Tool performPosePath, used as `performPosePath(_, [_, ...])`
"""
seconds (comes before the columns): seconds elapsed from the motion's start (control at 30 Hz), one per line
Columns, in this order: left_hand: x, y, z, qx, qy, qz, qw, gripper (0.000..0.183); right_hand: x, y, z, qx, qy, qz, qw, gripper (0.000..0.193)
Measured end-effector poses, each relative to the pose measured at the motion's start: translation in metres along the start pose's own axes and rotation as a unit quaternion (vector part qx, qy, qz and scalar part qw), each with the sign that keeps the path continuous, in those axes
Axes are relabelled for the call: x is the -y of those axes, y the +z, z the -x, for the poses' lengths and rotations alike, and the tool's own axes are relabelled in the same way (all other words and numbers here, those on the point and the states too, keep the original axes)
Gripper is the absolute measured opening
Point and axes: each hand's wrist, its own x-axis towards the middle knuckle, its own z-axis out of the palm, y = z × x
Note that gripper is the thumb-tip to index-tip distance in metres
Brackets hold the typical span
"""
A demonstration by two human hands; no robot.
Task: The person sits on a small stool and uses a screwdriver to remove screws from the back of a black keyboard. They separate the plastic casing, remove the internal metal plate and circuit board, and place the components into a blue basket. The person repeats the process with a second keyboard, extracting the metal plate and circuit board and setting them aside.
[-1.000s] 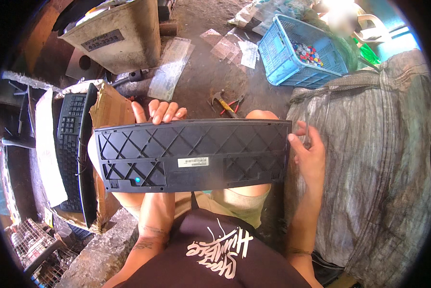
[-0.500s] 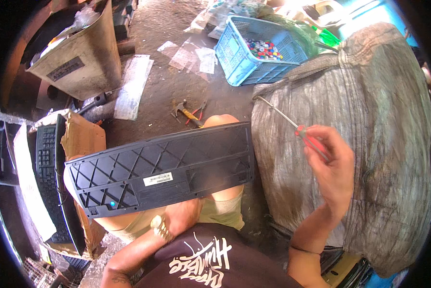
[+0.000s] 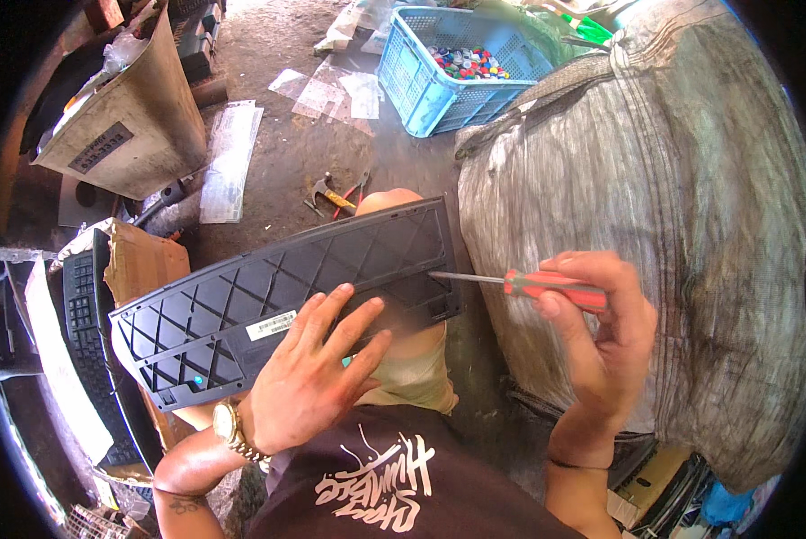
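Across my lap lies a black keyboard (image 3: 196, 314), its ribbed underside with a white label facing up. My left hand (image 3: 318, 377), a gold watch on its wrist, is over the keyboard's near edge with the fingers spread. Whether its fingertips touch the plastic I cannot tell. In my right hand (image 3: 605, 332) I grip a screwdriver (image 3: 547, 286) by its red and grey handle. Its shaft points left, and the tip is at the right part of the keyboard's underside.
A carton (image 3: 156, 260) holding another keyboard (image 3: 84, 305) stands at left, a grey bin (image 3: 142, 126) behind it. A hammer (image 3: 331, 196) and red-handled pliers (image 3: 358, 190) lie on the floor. Beyond is a blue crate (image 3: 421, 90) of bottle caps; a large woven sack (image 3: 583, 180) fills the right.
My right hand has brought the screwdriver's tip down to the keyboard, turning the shaft nearly level. My left hand has come up from the near edge to over the underside, fingers spread.
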Motion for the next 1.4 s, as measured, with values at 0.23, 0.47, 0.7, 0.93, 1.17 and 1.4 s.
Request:
performPosePath(0.23, [0.013, 0.009, 0.003, 0.035, 0.031, 0.011, 0.999, 0.041, -0.004, 0.012, -0.006, 0.015, -0.038, 0.022, 0.999, 0.024])
performPosePath(0.47, [0.022, -0.009, -0.008, 0.012, 0.067, -0.012, 0.998, 0.037, 0.017, 0.015, -0.006, 0.071, 0.018, 0.176, 0.982, 0.023])
performPosePath(0.7, [0.035, -0.010, -0.068, -0.030, 0.086, 0.025, 0.996, 0.049, 0.034, 0.013, -0.009, 0.170, -0.100, 0.175, 0.965, 0.022])
performPosePath(0.93, [0.051, 0.038, -0.115, 0.057, 0.152, 0.269, 0.949, 0.027, 0.045, 0.013, -0.007, 0.187, -0.092, 0.196, 0.958, 0.024])
performPosePath(1.17, [0.048, 0.044, -0.123, 0.076, 0.135, 0.231, 0.961, 0.020, 0.039, 0.005, -0.008, 0.172, -0.002, 0.310, 0.935, 0.024])
performPosePath(1.4, [0.053, 0.041, -0.119, 0.009, 0.209, 0.284, 0.936, 0.024, 0.044, -0.012, -0.025, 0.268, -0.147, 0.253, 0.918, 0.022])
